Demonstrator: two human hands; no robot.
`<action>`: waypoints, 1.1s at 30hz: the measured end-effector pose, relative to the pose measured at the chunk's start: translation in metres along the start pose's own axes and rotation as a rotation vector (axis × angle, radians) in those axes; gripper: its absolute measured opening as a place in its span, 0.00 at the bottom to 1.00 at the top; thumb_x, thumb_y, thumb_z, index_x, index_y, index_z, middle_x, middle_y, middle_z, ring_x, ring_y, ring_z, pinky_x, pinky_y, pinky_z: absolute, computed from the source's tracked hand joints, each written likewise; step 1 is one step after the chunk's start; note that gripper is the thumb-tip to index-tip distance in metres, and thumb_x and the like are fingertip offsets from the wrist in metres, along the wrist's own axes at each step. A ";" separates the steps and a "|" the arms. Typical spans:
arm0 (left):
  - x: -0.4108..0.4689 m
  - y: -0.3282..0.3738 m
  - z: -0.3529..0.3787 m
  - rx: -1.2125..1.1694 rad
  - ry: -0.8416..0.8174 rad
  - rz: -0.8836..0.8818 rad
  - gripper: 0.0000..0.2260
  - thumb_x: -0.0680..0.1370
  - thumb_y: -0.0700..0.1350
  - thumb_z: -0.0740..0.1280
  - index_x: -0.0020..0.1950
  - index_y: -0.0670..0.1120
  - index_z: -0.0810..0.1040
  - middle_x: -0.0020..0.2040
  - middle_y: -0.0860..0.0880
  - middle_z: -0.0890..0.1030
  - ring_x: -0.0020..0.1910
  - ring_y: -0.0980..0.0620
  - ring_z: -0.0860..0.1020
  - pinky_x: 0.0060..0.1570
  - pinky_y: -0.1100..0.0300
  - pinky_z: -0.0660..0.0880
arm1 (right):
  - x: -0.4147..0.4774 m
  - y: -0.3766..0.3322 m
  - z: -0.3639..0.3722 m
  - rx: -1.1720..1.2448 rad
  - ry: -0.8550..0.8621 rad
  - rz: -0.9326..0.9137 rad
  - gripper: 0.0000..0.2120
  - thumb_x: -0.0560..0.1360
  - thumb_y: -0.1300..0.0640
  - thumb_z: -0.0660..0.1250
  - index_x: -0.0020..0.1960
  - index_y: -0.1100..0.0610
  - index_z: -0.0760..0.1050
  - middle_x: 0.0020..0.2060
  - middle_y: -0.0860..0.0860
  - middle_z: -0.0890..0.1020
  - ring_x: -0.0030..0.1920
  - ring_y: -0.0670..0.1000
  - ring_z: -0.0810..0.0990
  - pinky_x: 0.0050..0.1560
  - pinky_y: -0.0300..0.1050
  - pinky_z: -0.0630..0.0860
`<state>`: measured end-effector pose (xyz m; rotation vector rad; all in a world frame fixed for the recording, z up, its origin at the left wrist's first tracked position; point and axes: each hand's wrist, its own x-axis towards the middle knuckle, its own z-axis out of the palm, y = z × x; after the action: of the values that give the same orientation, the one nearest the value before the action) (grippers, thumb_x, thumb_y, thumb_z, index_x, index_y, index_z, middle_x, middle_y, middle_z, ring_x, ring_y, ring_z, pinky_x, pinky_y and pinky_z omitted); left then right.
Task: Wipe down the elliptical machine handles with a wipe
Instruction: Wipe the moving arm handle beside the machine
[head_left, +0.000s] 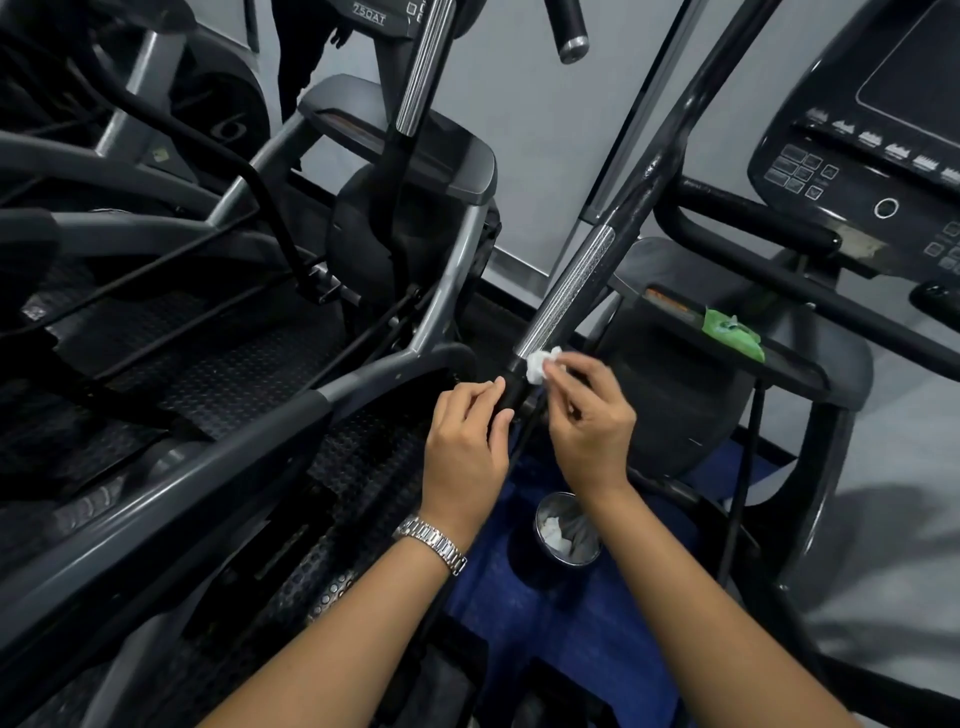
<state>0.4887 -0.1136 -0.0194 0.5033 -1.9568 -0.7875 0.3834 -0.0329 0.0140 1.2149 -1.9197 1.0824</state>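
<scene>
both hands work one elliptical handle (655, 169): the left hand (467, 436) grips its black lower part, the right hand (589, 415) pinches a crumpled white wipe (537, 365) against the bottom end of its chrome section (567, 291). likely mid-task; the second chrome handle (423, 67) seemingly awaits wiping.

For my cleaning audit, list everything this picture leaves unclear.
Head view:
handle: its black grip partly hidden under the left hand.
wipe: mostly covered by the fingers of the right hand.
bin: white contents too small and dim to identify.
console: cut off by right edge.
green packet: label too small.
</scene>
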 end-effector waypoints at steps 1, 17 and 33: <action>0.000 0.000 0.000 -0.001 -0.001 -0.003 0.14 0.75 0.39 0.69 0.61 0.40 0.78 0.51 0.46 0.78 0.49 0.50 0.75 0.53 0.60 0.73 | 0.009 0.004 -0.001 -0.018 0.015 -0.017 0.08 0.74 0.69 0.69 0.52 0.65 0.82 0.48 0.59 0.82 0.50 0.53 0.81 0.52 0.46 0.79; -0.002 0.000 -0.001 0.011 -0.008 0.003 0.14 0.75 0.39 0.69 0.60 0.41 0.78 0.50 0.47 0.78 0.49 0.51 0.74 0.52 0.60 0.74 | 0.014 -0.009 0.000 -0.114 -0.175 -0.266 0.10 0.75 0.70 0.66 0.55 0.67 0.80 0.53 0.56 0.83 0.55 0.53 0.78 0.61 0.40 0.73; 0.001 0.000 -0.001 0.005 -0.009 -0.004 0.14 0.75 0.40 0.69 0.61 0.40 0.78 0.51 0.47 0.78 0.50 0.51 0.75 0.53 0.61 0.75 | 0.039 -0.006 0.000 -0.160 -0.126 -0.244 0.09 0.75 0.68 0.64 0.51 0.65 0.82 0.49 0.56 0.84 0.54 0.53 0.80 0.60 0.41 0.74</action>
<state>0.4889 -0.1140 -0.0184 0.5081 -1.9667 -0.7890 0.3738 -0.0506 0.0475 1.4102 -1.8511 0.7270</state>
